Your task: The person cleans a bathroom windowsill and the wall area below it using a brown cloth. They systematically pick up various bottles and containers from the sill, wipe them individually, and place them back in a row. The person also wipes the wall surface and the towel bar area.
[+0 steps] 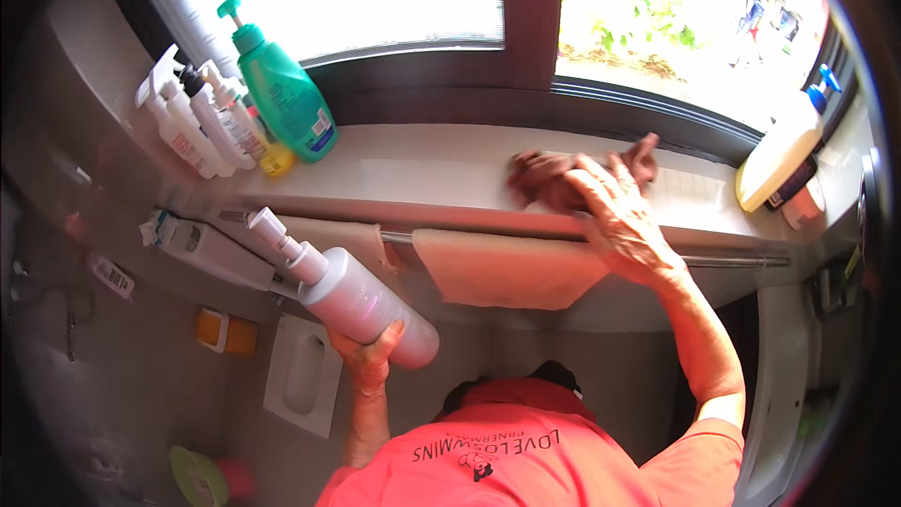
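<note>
My left hand (367, 350) grips a large pale lilac pump bottle (373, 306) near its base, holding it tilted below the windowsill. A brown cloth (549, 182) lies bunched on the white windowsill (422, 162), and my right hand (623, 222) presses on it with spread fingers. The hand and cloth are slightly blurred. Left on the sill stands a green pump bottle (285, 98) beside several white spray and pump bottles (190, 120). A pale yellow bottle with a blue pump (781, 155) stands at the sill's right end.
Under the sill, pale towels (507, 267) hang on a metal rail (732, 261). A white box-like holder (211, 250) is on the left. A squat toilet (303, 373) is in the floor, near an orange container (227, 331). A dark window frame (436, 95) runs behind the sill.
</note>
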Demonstrator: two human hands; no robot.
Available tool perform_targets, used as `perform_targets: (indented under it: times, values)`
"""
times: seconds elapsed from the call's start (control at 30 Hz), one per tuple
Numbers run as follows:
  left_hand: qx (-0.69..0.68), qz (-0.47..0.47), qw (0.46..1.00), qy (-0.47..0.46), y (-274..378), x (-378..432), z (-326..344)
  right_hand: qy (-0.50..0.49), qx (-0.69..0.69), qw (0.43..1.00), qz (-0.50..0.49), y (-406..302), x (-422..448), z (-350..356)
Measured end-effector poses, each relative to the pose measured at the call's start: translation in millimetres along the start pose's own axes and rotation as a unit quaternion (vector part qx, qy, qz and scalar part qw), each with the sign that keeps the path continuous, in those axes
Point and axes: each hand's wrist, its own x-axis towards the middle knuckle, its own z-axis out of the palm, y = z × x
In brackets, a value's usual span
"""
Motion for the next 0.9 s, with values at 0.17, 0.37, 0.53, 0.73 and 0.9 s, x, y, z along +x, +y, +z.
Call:
perform_targets:
  times: [0.17,0.37,0.53,0.73,0.9]
  values:
    - [0.028,0.002,0.999,0.033,0.3,-4.5,-21.1,-0.044,0.073,0.987,-0.137,-62.3,82.1,34.0]
    - [0.045,-0.006,0.996,0.079,8.3,-17.7,-27.7,-0.115,0.073,0.982,-0.13,-129.9,154.1,75.8]
    - [0.076,0.012,0.993,0.091,9.5,-28.9,-30.7,-0.075,0.068,0.988,-0.113,-169.1,185.4,114.1]
    - [0.025,-0.001,0.998,0.063,16.8,-30.2,-11.5,-0.093,0.085,0.985,-0.117,-134.0,163.3,94.8]
    - [0.035,0.032,0.999,0.012,16.3,-28.5,12.1,-0.076,0.083,0.992,-0.048,-66.4,125.0,63.9]
